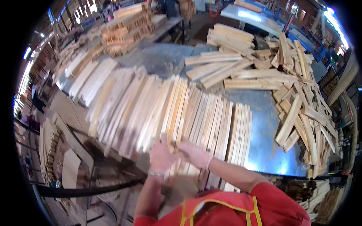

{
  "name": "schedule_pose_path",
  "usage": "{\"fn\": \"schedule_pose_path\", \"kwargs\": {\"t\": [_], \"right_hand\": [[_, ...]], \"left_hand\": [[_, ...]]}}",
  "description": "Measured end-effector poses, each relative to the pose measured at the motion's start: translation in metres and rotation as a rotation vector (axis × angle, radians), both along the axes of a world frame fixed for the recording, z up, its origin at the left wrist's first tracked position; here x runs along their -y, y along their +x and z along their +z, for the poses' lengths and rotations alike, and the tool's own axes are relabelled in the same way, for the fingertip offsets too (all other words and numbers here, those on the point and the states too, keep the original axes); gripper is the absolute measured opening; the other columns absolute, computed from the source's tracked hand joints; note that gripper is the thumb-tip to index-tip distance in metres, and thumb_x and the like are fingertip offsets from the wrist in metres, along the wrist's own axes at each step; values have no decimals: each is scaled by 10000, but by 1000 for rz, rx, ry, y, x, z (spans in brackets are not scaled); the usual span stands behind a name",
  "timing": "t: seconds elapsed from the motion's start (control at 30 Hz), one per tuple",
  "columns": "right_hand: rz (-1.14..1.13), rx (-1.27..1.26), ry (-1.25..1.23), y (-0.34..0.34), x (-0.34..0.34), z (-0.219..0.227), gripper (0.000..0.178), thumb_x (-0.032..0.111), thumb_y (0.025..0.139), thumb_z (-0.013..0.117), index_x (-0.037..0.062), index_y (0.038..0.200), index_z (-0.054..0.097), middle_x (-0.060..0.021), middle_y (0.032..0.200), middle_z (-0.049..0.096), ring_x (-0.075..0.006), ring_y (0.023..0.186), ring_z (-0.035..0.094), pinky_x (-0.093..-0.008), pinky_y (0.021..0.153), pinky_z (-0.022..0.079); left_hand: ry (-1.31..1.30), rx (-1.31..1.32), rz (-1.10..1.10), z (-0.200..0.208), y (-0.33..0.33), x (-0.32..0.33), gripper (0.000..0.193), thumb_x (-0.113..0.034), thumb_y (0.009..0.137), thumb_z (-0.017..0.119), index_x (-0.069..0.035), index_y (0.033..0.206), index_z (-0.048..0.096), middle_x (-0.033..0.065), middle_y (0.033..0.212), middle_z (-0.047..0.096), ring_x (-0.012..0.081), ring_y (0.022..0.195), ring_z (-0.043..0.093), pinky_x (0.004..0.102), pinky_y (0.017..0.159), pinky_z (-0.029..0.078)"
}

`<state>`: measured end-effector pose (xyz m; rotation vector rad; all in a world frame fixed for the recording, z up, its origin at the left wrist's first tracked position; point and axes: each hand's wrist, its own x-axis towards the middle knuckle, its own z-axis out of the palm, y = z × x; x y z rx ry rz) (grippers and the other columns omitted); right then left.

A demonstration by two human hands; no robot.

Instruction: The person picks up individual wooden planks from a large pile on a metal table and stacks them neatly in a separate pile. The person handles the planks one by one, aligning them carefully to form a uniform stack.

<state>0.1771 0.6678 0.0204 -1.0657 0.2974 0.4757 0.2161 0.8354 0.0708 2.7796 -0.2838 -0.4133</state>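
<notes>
My left hand (162, 157) and my right hand (193, 153) are close together over the near ends of a long row of pale wooden strips (192, 113). Both look covered by thin, light gloves, and a band circles the left wrist. The left hand's fingers are curled, one pointing up and away from me. From the right, the other hand reaches across with bent fingers pressed together. A small dark thing shows between the hands, too blurred to name. Whether either hand grips a strip is hidden.
A metal-topped table (266, 132) carries the row. Loose boards (222, 67) and a jumbled heap of wood offcuts (301, 113) lie to the right. Stacked wood blocks (126, 30) stand far left. A dark bar (90, 191) crosses at lower left, near a wooden frame (75, 139).
</notes>
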Motion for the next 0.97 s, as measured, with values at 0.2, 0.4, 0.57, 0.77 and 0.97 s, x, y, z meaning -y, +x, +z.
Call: {"fn": "schedule_pose_path", "kwargs": {"t": [0.2, 0.4, 0.57, 0.77, 0.97], "right_hand": [[102, 178, -101, -13, 55, 22, 844, 334, 981, 714, 3, 1641, 304, -23, 988, 580, -109, 871, 542, -261, 751, 467], [-395, 413, -1017, -91, 218, -61, 848, 351, 941, 741, 2, 1623, 377, -173, 1182, 647, -245, 1062, 647, -400, 937, 535], [-219, -154, -915, -174, 306, -51, 971, 444, 949, 743, -14, 1656, 260, -189, 1259, 654, -262, 1047, 670, -398, 889, 564], [136, -56, -509, -150, 274, -45, 1061, 532, 949, 750, -38, 1654, 198, -184, 1293, 675, -259, 1058, 678, -352, 850, 563], [269, 14, -488, -137, 304, -109, 1145, 529, 958, 746, 45, 1712, 33, -196, 1372, 647, -264, 1197, 640, -329, 1056, 481]], "left_hand": [[149, 29, 46, 18, 10, 26, 1161, -492, 712, 886, -43, 1628, 332, 294, 1412, 547, 377, 1262, 624, 446, 1037, 542], [203, 227, -16, -10, 9, -7, 1106, -498, 722, 875, -70, 1606, 367, 311, 1433, 525, 431, 1208, 642, 473, 1018, 552], [228, 474, 92, -7, -44, 30, 1012, -351, 747, 868, -23, 1580, 395, 261, 1511, 493, 463, 1408, 477, 567, 1137, 430], [-131, 628, 520, -78, -180, 74, 965, -227, 791, 836, 19, 1604, 378, 276, 1583, 433, 439, 1456, 436, 501, 1223, 367], [-1500, -63, 1537, -150, -215, 79, 939, -467, 939, 784, -242, 1698, 279, 147, 1696, 362, 397, 1522, 400, 752, 1186, 282]]}}
